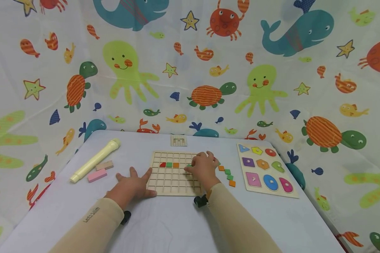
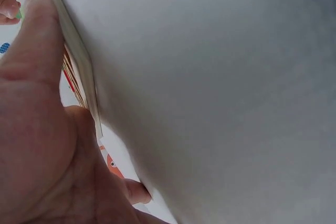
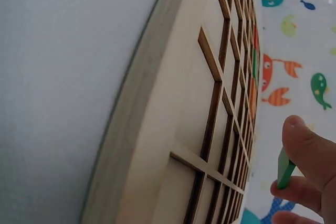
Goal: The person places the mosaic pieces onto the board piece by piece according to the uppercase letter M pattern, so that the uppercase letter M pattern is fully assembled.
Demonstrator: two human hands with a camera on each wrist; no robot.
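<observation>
A wooden grid board (image 1: 172,181) lies on the table in the head view, with a red tile (image 1: 162,164), a green tile (image 1: 169,164) and an orange tile (image 1: 176,164) in one row. My right hand (image 1: 194,168) hovers over the board's right part and pinches a small green tile (image 3: 285,169) between thumb and fingers (image 3: 310,150). My left hand (image 1: 136,180) rests flat on the table at the board's left edge. Its thumb (image 2: 39,40) lies against the board's rim (image 2: 79,61).
Several loose orange and green tiles (image 1: 228,175) lie right of the board. Further right sits a shape puzzle board (image 1: 266,168). At the left are a pale yellow cylinder (image 1: 93,160), a wooden block (image 1: 104,165) and a pink block (image 1: 97,175). A small card (image 1: 178,140) lies behind.
</observation>
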